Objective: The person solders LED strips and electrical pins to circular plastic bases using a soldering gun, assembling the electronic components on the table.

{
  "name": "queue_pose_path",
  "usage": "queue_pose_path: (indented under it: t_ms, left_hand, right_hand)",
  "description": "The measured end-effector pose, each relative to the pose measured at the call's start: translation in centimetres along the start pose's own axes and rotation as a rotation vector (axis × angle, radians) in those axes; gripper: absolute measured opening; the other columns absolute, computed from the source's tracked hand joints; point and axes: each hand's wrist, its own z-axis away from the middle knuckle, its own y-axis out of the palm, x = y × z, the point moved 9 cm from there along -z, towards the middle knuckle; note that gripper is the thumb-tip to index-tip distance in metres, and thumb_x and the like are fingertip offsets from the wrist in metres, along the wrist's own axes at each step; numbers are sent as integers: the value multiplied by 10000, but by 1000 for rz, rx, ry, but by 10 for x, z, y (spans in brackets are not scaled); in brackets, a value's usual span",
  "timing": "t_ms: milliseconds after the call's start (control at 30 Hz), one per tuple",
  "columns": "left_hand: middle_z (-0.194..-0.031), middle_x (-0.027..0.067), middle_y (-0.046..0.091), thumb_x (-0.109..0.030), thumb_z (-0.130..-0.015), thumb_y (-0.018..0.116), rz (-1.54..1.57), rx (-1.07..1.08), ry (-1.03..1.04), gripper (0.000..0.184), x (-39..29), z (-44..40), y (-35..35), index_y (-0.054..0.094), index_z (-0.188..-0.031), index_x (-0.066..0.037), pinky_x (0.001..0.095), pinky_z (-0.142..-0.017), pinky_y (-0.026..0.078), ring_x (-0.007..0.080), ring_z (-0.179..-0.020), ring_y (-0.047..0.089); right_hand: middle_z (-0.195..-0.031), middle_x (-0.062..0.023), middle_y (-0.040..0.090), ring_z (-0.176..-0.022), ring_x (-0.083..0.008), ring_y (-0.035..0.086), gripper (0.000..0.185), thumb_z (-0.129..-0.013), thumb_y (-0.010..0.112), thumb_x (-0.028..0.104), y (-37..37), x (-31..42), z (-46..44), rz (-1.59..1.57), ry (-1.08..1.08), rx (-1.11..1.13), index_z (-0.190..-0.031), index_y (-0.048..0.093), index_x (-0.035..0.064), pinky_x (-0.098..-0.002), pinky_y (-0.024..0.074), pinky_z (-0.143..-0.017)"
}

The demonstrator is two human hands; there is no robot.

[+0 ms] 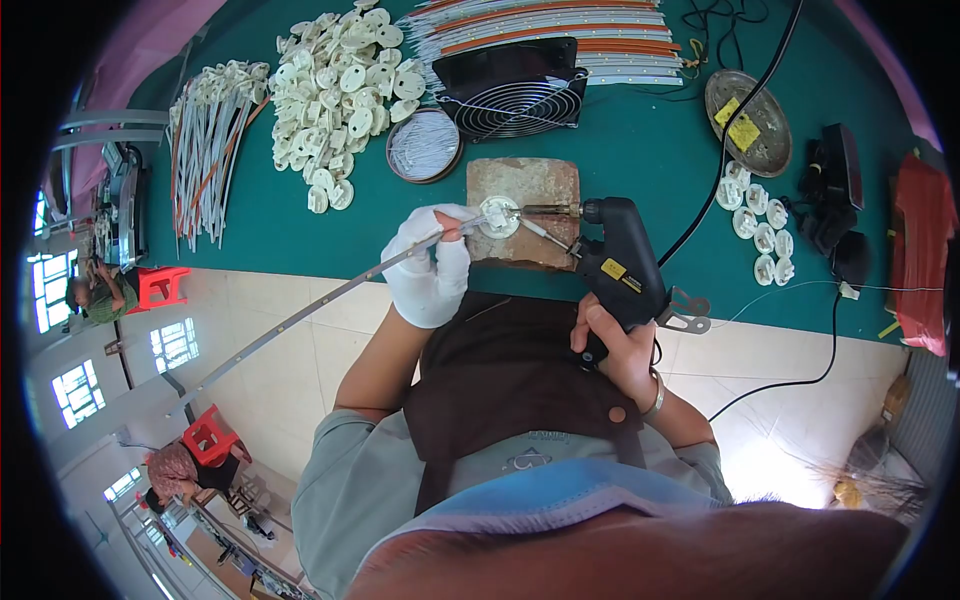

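My left hand (430, 270), in a white glove with bare fingertips showing, pinches a thin LED strip (310, 309) that slants down to the lower left. The strip's upper end meets a round white plastic cap (498, 226), which lies on a worn brick (545, 178). My right hand (622, 350) is wrapped around the grip of a black soldering gun (622, 250). The gun's tip and a thin white feed tube point left at the cap; whether the tip touches it is too small to tell.
On the green table (330, 240) lie a heap of white caps (345, 85), a round tin of thin white pieces (424, 146), a black fan (515, 95), bundled LED strips (630, 45), and an oval dish with a yellow sponge (738, 125). A black cable (735, 130) crosses the right side.
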Motion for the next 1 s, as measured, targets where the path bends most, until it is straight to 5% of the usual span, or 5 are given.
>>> queue_pose_path:
  t_ms: [233, 1000]
  left_hand:
    - [-899, 173, 641, -15, -950, 438, -84, 72, 6, 77, -7, -3, 4, 452, -1025, -7, 324, -697, 517, 223, -758, 640]
    - [-939, 164, 649, -7, -921, 491, -6, 19, -7, 103, -2, 0, 2, 493, -1023, -13, 299, -687, 513, 189, -744, 625]
  right_hand:
    - [-739, -95, 541, -561, -163, 577, 109, -894, 560, 80, 1, -1, -1, 3, -8, 13, -847, 533, -15, -309, 506, -542]
    - [-749, -96, 543, -562, -164, 575, 69, -882, 547, 56, 1, -1, 0, 9, 23, -2, -861, 531, -8, -307, 500, -535]
